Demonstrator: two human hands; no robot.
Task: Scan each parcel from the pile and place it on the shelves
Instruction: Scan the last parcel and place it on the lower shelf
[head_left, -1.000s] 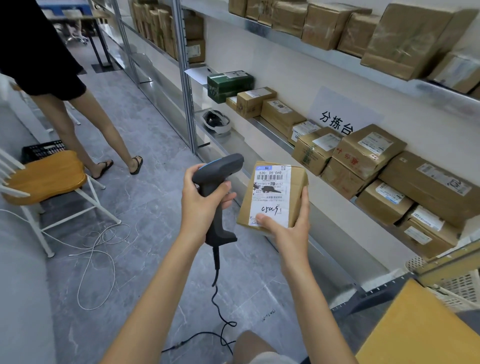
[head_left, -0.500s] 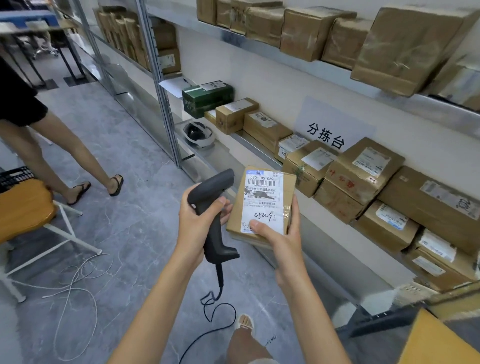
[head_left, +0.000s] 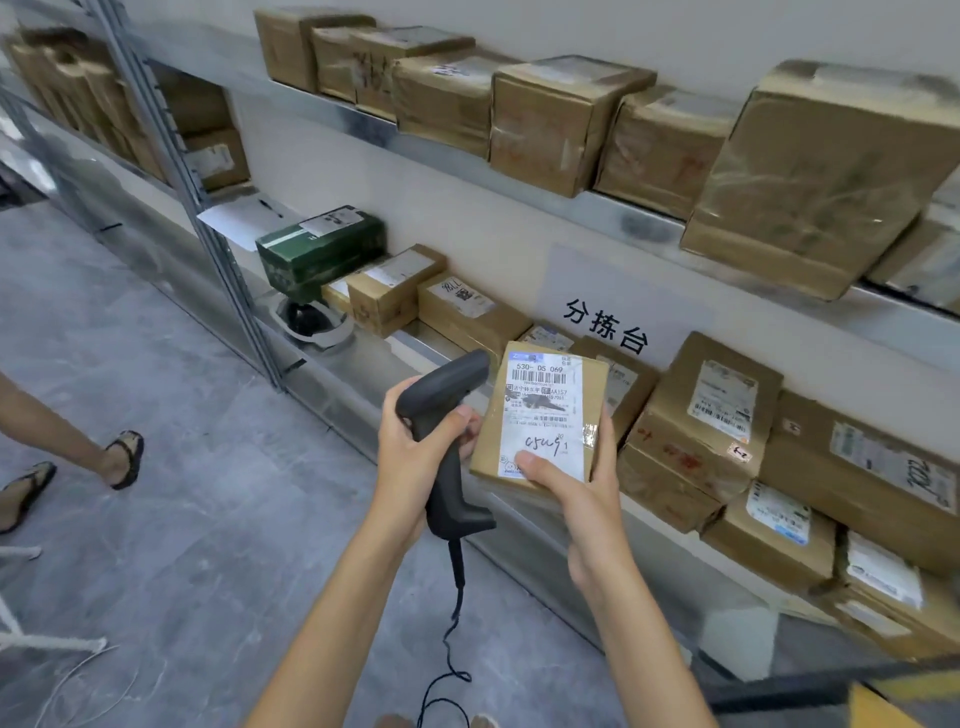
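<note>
Two things fill our hands at this moment: our left hand (head_left: 415, 457) is wrapped around the grip of a black pistol-shaped barcode scanner (head_left: 441, 431) with a cord trailing from its base toward the floor, and our right hand (head_left: 576, 499) grips a small brown cardboard parcel (head_left: 540, 415) from below, thumb pressed on the lower edge of its white shipping label (head_left: 543, 410). We hold the parcel up in front of us, label facing us, just beside the scanner's head and in front of the middle metal shelf (head_left: 415, 332), not resting on anything. The scanner's nose points up and to the right, past the parcel's top left corner, so it does not look aimed at the barcode; we judge that we are either about to scan or between the scan and the placing, and we cannot tell which from this view. The middle shelf already carries a row of brown taped boxes (head_left: 706, 410) beneath a white paper sign with black characters (head_left: 608, 325), with a dark green box (head_left: 319, 249) further left, and the upper shelf (head_left: 613, 208) is packed with larger brown cartons. If the scan is done, the next move calls for finding a gap; the bare stretch of shelf near the green box looks the likeliest, and it would mean reaching forward and left with the right hand while the left keeps the scanner's cord out of the way. Another person's sandalled feet (head_left: 124, 457) stand on the grey floor to our left.
</note>
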